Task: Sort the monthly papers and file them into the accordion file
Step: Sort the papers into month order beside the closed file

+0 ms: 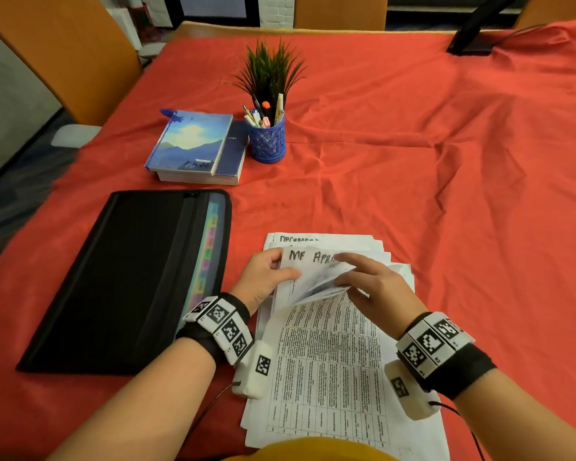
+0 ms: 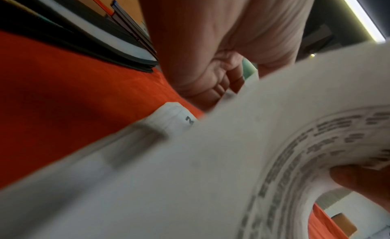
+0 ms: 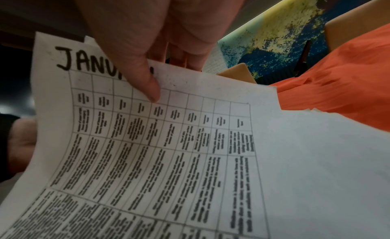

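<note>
A stack of white monthly papers (image 1: 326, 361) with printed tables lies on the red cloth in front of me. My left hand (image 1: 266, 274) pinches the left edge of several lifted sheets (image 1: 313, 271), headed in marker "APR" and "M". My right hand (image 1: 369, 281) pinches the top of a sheet headed "JANU" (image 3: 147, 142), thumb on its face. The left wrist view shows a curled sheet (image 2: 211, 159) and my left hand (image 2: 211, 79) curled at its edge. The black accordion file (image 1: 130, 281) lies flat to the left, its coloured tabs (image 1: 208, 247) showing along its right side.
Two stacked books (image 1: 197, 148) and a blue pen cup (image 1: 267, 138) stand beyond the file, with a potted plant (image 1: 270, 68) behind. A black stand (image 1: 479, 31) is at the far right corner. Red cloth (image 1: 446, 194) covers the table.
</note>
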